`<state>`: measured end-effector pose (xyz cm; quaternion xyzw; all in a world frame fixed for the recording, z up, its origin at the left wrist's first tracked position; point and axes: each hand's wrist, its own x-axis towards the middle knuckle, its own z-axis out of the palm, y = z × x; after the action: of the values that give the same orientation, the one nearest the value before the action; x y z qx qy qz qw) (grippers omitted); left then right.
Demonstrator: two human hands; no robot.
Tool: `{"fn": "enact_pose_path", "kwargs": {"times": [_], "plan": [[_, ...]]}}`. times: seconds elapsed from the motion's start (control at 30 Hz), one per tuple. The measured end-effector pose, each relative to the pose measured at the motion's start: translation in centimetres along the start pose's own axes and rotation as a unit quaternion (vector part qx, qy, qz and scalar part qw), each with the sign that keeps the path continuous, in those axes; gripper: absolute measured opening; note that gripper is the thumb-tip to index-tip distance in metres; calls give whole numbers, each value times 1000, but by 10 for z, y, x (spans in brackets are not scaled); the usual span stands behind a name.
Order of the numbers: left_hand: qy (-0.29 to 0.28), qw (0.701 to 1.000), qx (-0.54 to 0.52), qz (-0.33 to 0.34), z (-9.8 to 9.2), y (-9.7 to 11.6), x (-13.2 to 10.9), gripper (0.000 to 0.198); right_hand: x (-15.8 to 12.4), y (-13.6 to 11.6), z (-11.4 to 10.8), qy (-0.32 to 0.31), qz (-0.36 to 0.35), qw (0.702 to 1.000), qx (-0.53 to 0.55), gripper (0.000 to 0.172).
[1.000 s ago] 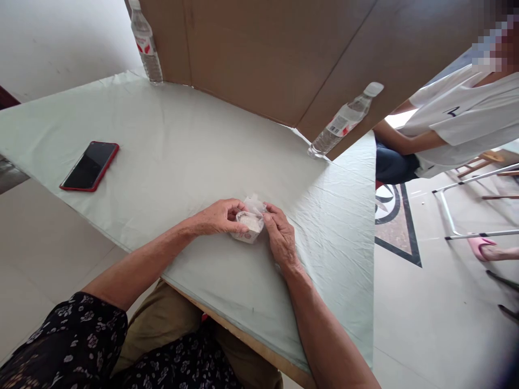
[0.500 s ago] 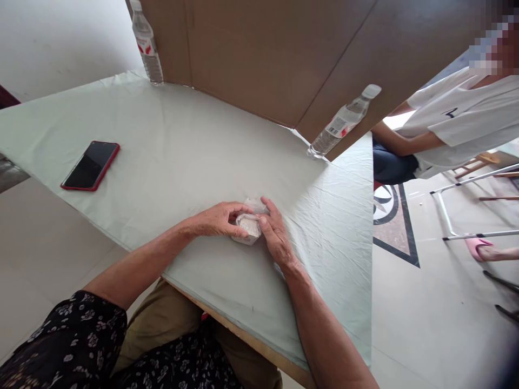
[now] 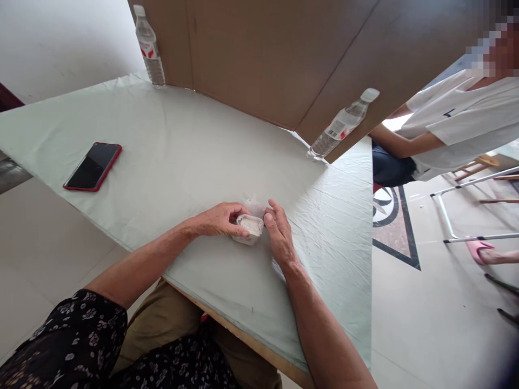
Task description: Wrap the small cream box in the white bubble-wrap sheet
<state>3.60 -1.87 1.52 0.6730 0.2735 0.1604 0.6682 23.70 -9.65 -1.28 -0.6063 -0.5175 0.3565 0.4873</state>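
A small, whitish, box-shaped packet (image 3: 248, 237) with a rumpled wrapping rests on the table near its front edge. Its top face shows a pale, rough-looking surface inside a raised rim. My left hand (image 3: 227, 219) is closed around the packet's left side, thumb in front and fingers behind. A thin, see-through white sheet (image 3: 255, 207) stands out behind the packet. On the right, my right hand (image 3: 280, 232) has its thumb and forefinger together at the edge of this sheet, close to the packet's right corner. Its other fingers are partly hidden.
A red-cased phone (image 3: 92, 166) lies at the left on the green-clothed table (image 3: 194, 146). Two water bottles stand by a brown board (image 3: 259, 59): one bottle (image 3: 151, 54) at back left, another bottle (image 3: 338, 127) at right. Beyond the board sits a person (image 3: 466, 119) in white.
My right hand has drawn slightly right, away from the packet, and the thin sheet behind it shows more. My left hand keeps its hold. The view has shifted a little.
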Motion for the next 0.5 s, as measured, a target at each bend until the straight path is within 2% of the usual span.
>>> {"fn": "enact_pose_path", "kwargs": {"times": [0.1,0.23,0.4,0.5], "plan": [[-1,1000,-30,-1,0,-1,1,42,-1,-4,4,-7,9,1000,4,71],[27,997,-68,-2,2,-3,4,47,-5,-3,8,-15,-1,997,79,65],[47,993,-111,-7,5,-1,4,95,-6,1,12,-11,-10,991,136,62],[36,994,-107,-11,5,-2,3,101,-5,4,13,-5,-24,990,141,61]]}}
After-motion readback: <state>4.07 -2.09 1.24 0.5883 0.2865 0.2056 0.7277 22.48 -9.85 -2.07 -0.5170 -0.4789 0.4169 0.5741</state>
